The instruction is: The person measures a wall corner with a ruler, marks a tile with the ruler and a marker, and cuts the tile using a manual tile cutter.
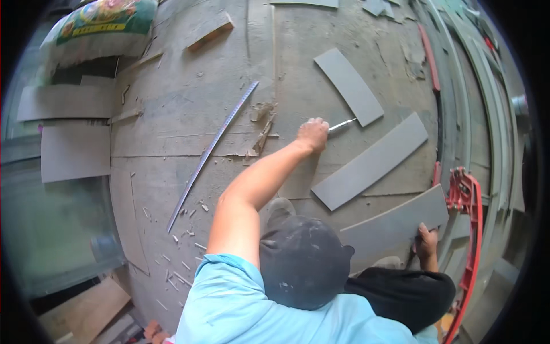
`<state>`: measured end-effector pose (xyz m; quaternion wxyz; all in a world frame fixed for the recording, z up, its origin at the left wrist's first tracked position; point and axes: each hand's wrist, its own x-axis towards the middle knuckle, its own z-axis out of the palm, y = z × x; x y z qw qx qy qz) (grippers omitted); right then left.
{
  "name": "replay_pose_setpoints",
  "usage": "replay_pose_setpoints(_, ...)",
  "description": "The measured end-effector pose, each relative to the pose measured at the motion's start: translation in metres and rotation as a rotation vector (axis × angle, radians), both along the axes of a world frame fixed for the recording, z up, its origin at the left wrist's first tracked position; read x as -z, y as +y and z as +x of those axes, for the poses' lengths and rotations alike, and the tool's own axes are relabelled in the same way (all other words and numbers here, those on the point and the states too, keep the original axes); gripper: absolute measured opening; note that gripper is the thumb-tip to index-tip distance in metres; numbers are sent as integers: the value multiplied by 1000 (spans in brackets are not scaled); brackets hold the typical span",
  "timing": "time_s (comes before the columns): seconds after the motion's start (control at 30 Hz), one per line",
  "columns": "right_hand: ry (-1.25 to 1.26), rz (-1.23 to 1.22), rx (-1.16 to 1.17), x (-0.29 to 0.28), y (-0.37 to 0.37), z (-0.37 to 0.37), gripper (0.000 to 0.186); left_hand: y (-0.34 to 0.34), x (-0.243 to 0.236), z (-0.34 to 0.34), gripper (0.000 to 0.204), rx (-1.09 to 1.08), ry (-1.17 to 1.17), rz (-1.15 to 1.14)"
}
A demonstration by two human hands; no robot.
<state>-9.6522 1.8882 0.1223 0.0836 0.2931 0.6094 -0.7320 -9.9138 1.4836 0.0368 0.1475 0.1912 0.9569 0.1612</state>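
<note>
My left hand [313,135] reaches forward, its fingers closed around a slim silver pen-like tool [342,125]. The tool's tip is at the lower corner of a grey tile strip [350,86] lying flat on the floor. Nearer to me, a second, longer grey strip [371,161] lies at a slant. My right hand [425,241] grips the edge of a third grey tile strip [398,221], thumb on its face; the other fingers are partly hidden. That strip's right end is beside a red metal frame [474,229]. A dark cap [306,261] covers part of the lower middle.
A long metal ruler [212,155] lies on the dusty floor at left, with small offcuts [184,280] near it. A wood block [210,33] lies farther off. Pale boards [74,152] and a printed sack [100,28] line the left side; long rails [467,86] run along the right.
</note>
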Motion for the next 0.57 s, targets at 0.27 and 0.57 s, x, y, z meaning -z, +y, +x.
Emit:
replay_pose_setpoints(0.27,59,71,-115,-18,7,-39,45,-194,-50,8,26,-889,226,-102)
replay_pose_setpoints(0.57,30,212,-516,-75,-20,-172,35,-254,-54,55,23,-759,-265,-412)
